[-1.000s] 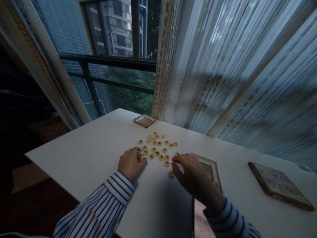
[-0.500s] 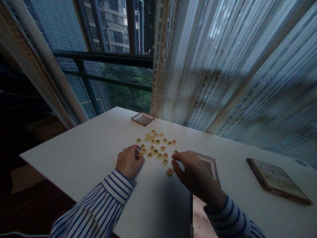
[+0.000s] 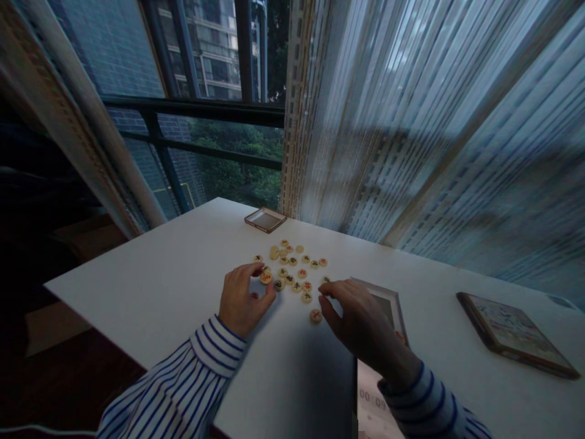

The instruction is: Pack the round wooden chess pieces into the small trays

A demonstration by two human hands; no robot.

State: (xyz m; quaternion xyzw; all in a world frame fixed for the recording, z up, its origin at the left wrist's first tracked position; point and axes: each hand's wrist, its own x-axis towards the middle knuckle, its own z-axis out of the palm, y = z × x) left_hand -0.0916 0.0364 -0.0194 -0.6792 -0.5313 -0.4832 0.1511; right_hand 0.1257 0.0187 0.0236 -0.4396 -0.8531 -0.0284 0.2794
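We hold a red-marked pc [image 3: 265, 277] pinched btwn thumb & fingers of our L hand [image 3: 241, 299] — at the left edge of the scattered pcs [image 3: 289, 279] on the white table [image 3: 173, 262]. Our R hand [image 3: 359, 320] curves loosely, thumb & fingertips apart, partly hiding the near tray [image 3: 397, 303] — w/ a lone pc [image 3: 315, 316] just beside the thumb & a phone [image 3: 372, 405] by the cuff.

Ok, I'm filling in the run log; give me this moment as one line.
left hand: pinching red-marked piece | right hand: open, near another piece | white table: scattered pieces
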